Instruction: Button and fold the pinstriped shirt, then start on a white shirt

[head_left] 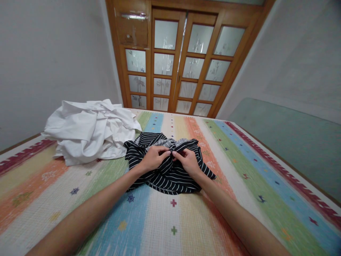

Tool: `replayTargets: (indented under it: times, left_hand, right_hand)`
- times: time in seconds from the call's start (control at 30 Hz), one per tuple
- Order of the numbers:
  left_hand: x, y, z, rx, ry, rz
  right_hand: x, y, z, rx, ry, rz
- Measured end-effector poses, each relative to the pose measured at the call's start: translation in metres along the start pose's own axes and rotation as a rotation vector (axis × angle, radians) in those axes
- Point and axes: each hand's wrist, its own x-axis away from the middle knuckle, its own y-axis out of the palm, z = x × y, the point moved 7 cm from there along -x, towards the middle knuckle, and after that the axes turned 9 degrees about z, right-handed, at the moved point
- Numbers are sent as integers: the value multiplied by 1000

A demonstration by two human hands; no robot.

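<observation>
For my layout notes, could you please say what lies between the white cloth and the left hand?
Part of the black striped garment, in the head view.

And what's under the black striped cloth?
The multicoloured cover shows along the near edge of the black striped cloth, which appears to lie on it. Anything else beneath would be hidden by its bunched folds.

Right of the striped garment [173, 179], flat patterned cover [246, 163] leaves wide room to pass. Left of it, heaped white cloth [89, 133] blocks the way. On its near side, left forearm [87, 211] and right forearm [234, 215] flank an open gap.
</observation>
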Motion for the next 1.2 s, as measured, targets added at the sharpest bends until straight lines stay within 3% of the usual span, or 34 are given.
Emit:
replayTargets:
  times: [0.17, 0.27, 0.37, 0.43, 0.53, 0.63, 0.73, 0.8, 1.0, 1.2]
  left_hand:
    - [3, -1, 8, 19, -3, -43]
    - [0, -18, 12, 2, -29, -34]
    - [-7, -49, 10, 33, -89, 104]
    - [-11, -67, 7, 82, -134, 210]
    - [-12, -73, 7, 132, -188, 281]
    - [-11, -60, 19, 150, -187, 246]
    - [-8, -48, 37, 143, -137, 200]
    - [-7, -45, 45, 127, -95, 184]
    - [-5, -54, 50, -89, 52, 101]
    - [-5, -46, 43, -332, 31, -69]
  right_hand:
    - [-7, -10, 4, 154, -89, 141]
    - [-22, -31, 15, 62, 57, 305]
    - [-30, -56, 20, -180, 256, 532]
    - [-30, -60, 14, -319, 321, 591]
    - [-22, -37, 0, -390, 407, 382]
    - [-7, 3, -10, -282, 460, 40]
    - [4, 28, -8, -163, 497, -121]
    - [4, 31, -3, -171, 521, -106]
    - [-9, 12, -3, -348, 401, 157]
    - [-4, 17, -13, -279, 321, 63]
